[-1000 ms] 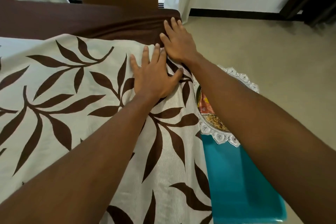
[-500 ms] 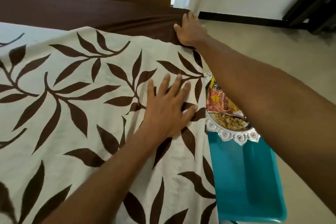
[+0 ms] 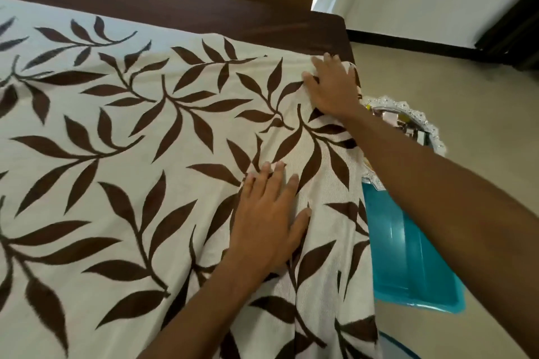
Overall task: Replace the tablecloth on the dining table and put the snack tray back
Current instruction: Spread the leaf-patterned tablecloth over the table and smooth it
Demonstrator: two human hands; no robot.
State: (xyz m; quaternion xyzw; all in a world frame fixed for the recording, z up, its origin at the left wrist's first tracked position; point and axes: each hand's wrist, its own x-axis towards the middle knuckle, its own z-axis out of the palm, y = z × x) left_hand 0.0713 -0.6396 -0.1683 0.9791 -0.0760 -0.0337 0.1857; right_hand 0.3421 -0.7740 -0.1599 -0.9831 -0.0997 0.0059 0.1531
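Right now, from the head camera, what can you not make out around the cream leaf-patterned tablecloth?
Head view:
Silver ornate-rimmed snack tray: mostly hidden by the right forearm and the tablecloth edge; contents blurred.
Teal plastic bin: partly behind the forearm.
Dark brown layer beneath: cloth or bare table, cannot tell.

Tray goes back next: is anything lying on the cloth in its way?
Nothing visible but the hands: the left hand and right hand rest on the leaf-print tablecloth. The snack tray sits off the table's right edge, partly hidden by the right forearm.
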